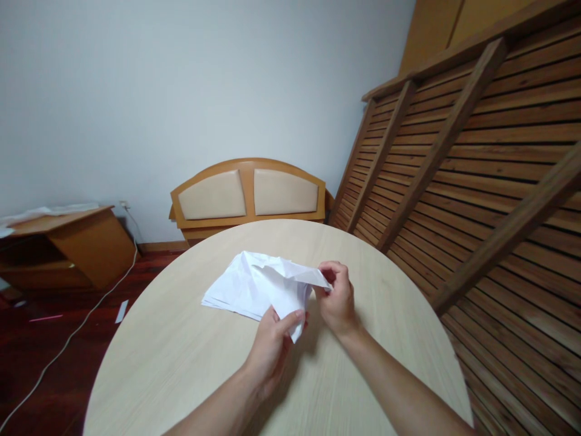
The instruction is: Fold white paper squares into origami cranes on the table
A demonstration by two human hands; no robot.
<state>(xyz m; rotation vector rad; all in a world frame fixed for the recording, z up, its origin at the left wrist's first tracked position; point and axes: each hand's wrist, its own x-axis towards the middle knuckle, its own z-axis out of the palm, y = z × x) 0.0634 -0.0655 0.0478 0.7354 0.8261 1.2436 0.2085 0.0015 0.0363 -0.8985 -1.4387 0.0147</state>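
Observation:
White sheets of paper (pixel 258 284), creased and lying in a loose stack, rest on the round pale wooden table (pixel 181 375). My left hand (pixel 276 336) grips the near right corner of the paper, thumb on top and fingers underneath. At the far right end, my right hand (pixel 338 297) pinches a raised, folded-up edge of the paper between thumb and fingers. Between both hands the paper is lifted and bent. How many sheets each hand holds is hidden.
Beyond the table stands a wooden headboard (pixel 249 184) with two cream panels. A slatted wooden bed frame (pixel 454 175) leans along the right side. To the left are a low wooden cabinet (pixel 100 242) and a white cable (pixel 86 324) on the dark red floor.

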